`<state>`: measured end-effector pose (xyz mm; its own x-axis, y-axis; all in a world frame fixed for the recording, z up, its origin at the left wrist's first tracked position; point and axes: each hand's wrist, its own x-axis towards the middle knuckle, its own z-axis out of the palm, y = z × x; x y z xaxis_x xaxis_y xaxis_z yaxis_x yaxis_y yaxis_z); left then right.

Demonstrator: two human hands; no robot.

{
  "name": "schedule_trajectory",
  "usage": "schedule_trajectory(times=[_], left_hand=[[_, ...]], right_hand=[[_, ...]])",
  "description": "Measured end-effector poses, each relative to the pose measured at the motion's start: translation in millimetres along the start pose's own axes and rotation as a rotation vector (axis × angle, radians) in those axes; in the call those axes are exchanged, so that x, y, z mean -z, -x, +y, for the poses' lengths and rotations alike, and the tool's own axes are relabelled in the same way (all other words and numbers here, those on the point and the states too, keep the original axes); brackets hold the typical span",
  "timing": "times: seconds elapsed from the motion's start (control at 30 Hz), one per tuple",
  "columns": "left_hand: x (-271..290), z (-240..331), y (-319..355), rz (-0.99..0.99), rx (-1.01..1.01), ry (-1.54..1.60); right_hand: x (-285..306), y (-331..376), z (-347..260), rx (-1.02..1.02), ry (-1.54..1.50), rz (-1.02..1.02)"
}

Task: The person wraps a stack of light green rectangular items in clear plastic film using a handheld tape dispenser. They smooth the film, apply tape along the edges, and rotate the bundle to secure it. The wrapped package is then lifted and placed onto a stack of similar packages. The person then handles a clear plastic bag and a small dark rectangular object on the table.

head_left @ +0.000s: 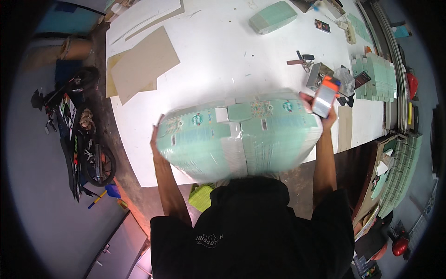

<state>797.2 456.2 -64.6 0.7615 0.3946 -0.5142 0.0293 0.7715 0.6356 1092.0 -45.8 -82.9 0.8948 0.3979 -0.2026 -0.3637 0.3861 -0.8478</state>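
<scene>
A large bundle of mint-green printed cartons [274,139], wrapped in clear film, is held up between my hands at the near edge of the table. My left hand [157,132] presses against its left end, with the fingers partly hidden behind it. At the right end, my right hand [329,120] grips an orange and grey hand-held tool [326,96], its exact kind blurred. That same hand also touches the bundle's corner.
The white table [209,60] bears brown cardboard sheets [144,65], a mint-green pack [274,17], a phone [322,26], keys [304,60], and a small metal box [319,75]. Stacked green cartons [378,76] stand at right. A motorcycle [83,130] stands left.
</scene>
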Motion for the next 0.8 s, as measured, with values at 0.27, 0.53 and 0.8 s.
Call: schedule_trajectory(times=[0.27,0.53,0.8], left_hand=[[37,-28,118,0.192,-0.124,0.008],[92,-115,176,0.213,0.101,0.168],[127,-149,182,0.331,0.314,-0.039]], right_hand=[[-44,92,-10,0.355,-0.342,0.155],[44,203,75,0.103,-0.384,0.247],[83,239,125,-0.003,-0.292,0.377]])
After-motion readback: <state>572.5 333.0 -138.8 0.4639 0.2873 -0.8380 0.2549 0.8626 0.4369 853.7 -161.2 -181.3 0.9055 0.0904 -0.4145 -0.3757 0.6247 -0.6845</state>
